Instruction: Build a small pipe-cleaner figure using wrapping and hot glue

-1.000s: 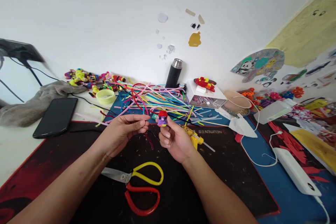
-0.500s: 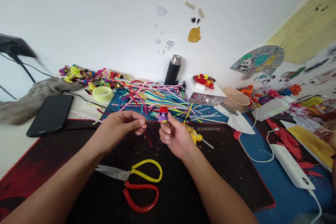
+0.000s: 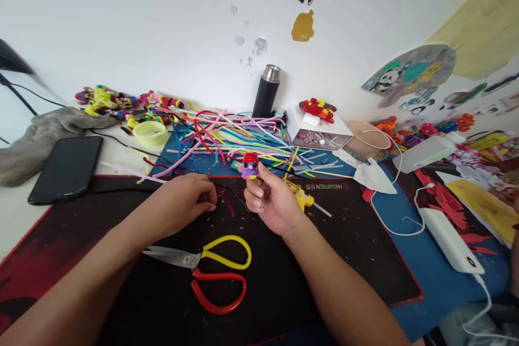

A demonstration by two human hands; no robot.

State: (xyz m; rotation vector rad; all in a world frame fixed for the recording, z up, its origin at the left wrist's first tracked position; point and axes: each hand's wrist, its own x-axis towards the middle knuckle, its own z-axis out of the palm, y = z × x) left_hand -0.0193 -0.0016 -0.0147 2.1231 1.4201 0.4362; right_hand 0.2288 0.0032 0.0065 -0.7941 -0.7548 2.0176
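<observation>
My right hand (image 3: 273, 200) grips a small fuzzy figure (image 3: 250, 166) between thumb and fingers, red on top, purple below with a little yellow at the base. It is held upright above the mat. To its left, my left hand (image 3: 184, 203) is closed with curled fingers; whether anything is in them is hidden. A dark red pipe cleaner piece (image 3: 227, 203) lies on the mat just right of the left fingertips. Nearer to me are scissors (image 3: 194, 259) with one yellow and one red handle. Behind my right hand a yellow glue gun (image 3: 303, 199) is partly covered.
A heap of coloured pipe cleaners (image 3: 235, 135) spreads behind my hands. A black thermos (image 3: 265, 94) and a white box (image 3: 318, 132) stand at the wall. A phone (image 3: 67, 167) lies left, a white power bank (image 3: 450, 240) with cables right.
My left hand has drawn slightly left and its fingers have curled in from a pinch. My right hand still holds the figure. The whole view has tilted a little downward.
</observation>
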